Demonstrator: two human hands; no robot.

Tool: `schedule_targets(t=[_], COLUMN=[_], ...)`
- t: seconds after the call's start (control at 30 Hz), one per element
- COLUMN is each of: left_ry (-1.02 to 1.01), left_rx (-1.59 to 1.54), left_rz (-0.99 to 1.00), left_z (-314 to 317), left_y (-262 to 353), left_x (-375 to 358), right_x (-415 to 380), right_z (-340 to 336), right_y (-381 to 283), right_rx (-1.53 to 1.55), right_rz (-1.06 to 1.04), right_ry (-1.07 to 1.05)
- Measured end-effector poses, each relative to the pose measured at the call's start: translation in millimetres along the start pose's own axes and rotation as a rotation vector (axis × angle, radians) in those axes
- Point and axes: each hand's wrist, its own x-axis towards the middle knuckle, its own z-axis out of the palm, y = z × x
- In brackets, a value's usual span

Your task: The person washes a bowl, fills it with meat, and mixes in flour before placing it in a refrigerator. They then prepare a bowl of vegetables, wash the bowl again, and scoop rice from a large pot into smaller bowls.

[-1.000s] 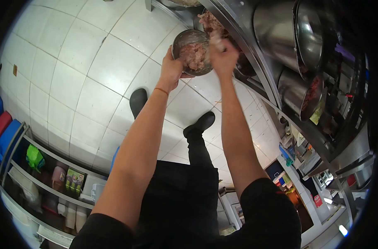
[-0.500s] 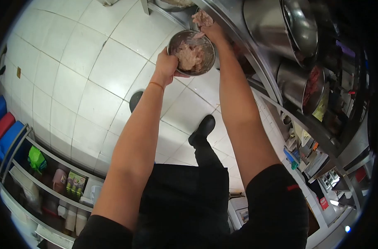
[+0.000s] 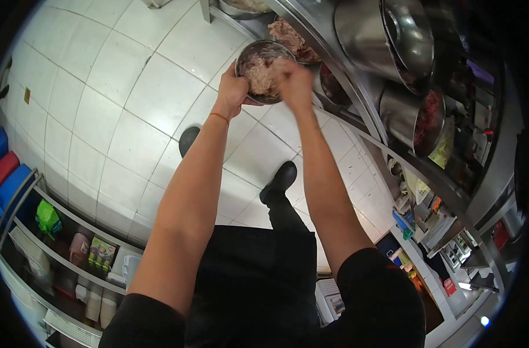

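Note:
My left hand [image 3: 233, 93] grips the left rim and underside of a round metal bowl [image 3: 242, 62], held above the tiled floor. Pale pink raw meat [image 3: 260, 76] sits in the bowl. My right hand [image 3: 293, 81] is over the bowl's right side, its fingers blurred by motion beside the meat; whether they hold any of it is not clear. Just beyond the bowl, on a low shelf, more raw meat [image 3: 292, 39] fills another container.
Large metal pots [image 3: 363, 29] stand on the steel shelf at the right, one pot [image 3: 401, 113] with red contents. A curved rack [image 3: 73, 255] with bottles and a green bag [image 3: 48, 218] is at the lower left. My shoe [image 3: 283, 177] rests on the floor tiles [image 3: 171, 81].
My right hand has moved from the meat container on the shelf down to the bowl, uncovering that container. The bowl and my left hand have hardly moved.

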Motion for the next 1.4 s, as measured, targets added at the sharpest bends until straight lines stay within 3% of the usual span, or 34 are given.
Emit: schedule_targets(t=[0.03,0.1,0.17,0.2,0.23,0.3,0.33,0.37,0.4,0.43,0.47,0.5,0.57,0.6,0.63,0.7,0.77,0.9,0.97,1.0,1.03,1.1,1.13,1.2,1.23,1.3,1.37,1.4], left_ry=[-0.015,0.019,0.055,0.0,-0.062,-0.076,-0.18,-0.257,-0.334,-0.391,-0.382,-0.443,-0.43,-0.494,-0.476,-0.476,-0.494,-0.496,-0.487,-0.505,-0.493,-0.435,-0.431,-0.406,-0.396,-0.368,-0.394,-0.399], left_rx=[0.009,0.031,0.053,0.161,0.271,0.556,0.776,0.794,0.807,0.74,0.749,0.668,0.619,0.69,0.626,0.55,0.535,0.597,0.616,0.581,0.593,0.64,0.642,0.669,0.671,0.667,0.723,0.738], left_rz=[0.007,0.0,0.0,0.043,0.099,-0.041,-0.078,-0.053,-0.026,-0.054,-0.244,-0.059,-0.09,0.201,0.167,0.128,0.134,0.062,0.069,0.061,0.055,0.068,0.062,0.021,0.012,-0.075,-0.123,-0.184], left_z=[1,2,0,0,6,38,45,61,77,97,141,145,220,242,266,324,376,446,462,466,470,483,486,482,475,465,462,470], left_y=[0,-1,-10,-16,-13,15,16,3,-10,-28,-7,-60,-52,-79,-63,-59,-39,8,13,8,3,-7,-13,-24,-35,-55,-67,-62], left_x=[-1,-9,-28,-40,-55,-118,-137,-158,-180,-200,-245,-244,-307,-308,-334,-352,-367,-409,-427,-432,-438,-448,-446,-432,-420,-406,-405,-418], right_x=[-9,-26,-45,-56,-79,-128,-162,-198,-223,-262,-288,-313,-339,-352,-357,-382,-384,-403,-405,-406,-408,-401,-396,-393,-399,-412,-406,-404], right_z=[3,4,2,-2,-7,-24,-40,-56,-99,-116,-156,-199,-280,-317,-338,-399,-426,-488,-538,-547,-542,-521,-508,-484,-488,-493,-494,-499], right_y=[-1,-5,-11,-16,-24,-24,-27,-35,-78,-50,-61,-71,-87,-87,-98,-126,-107,-129,-140,-137,-130,-107,-91,-63,-66,-67,-47,-35], right_rx=[-0.001,-0.172,-0.208,-0.249,-0.544,-0.474,-0.589,-0.597,-0.669,-0.455,-0.463,-0.465,-0.612,-0.68,-0.729,-0.844,-0.93,-0.796,-0.259,-0.345,-0.327,-0.444,-0.439,-0.243,-0.233,-0.162,-0.138,0.224], right_rz=[-0.002,-0.265,-0.291,-0.312,-0.202,-0.315,-0.262,-0.274,-0.21,-0.212,-0.229,-0.261,-0.21,-0.125,-0.042,0.063,-0.199,-0.279,-0.247,-0.283,-0.283,-0.362,-0.359,-0.189,-0.187,-0.029,0.023,0.308], right_ry=[0.002,-0.029,-0.028,-0.022,-0.194,-0.243,-0.4,-0.348,-0.523,-0.51,-0.559,-0.618,-0.797,-0.73,-0.668,-0.274,0.302,0.422,-0.039,0.099,0.098,0.392,0.388,-0.052,-0.061,-0.497,-0.614,-0.736])
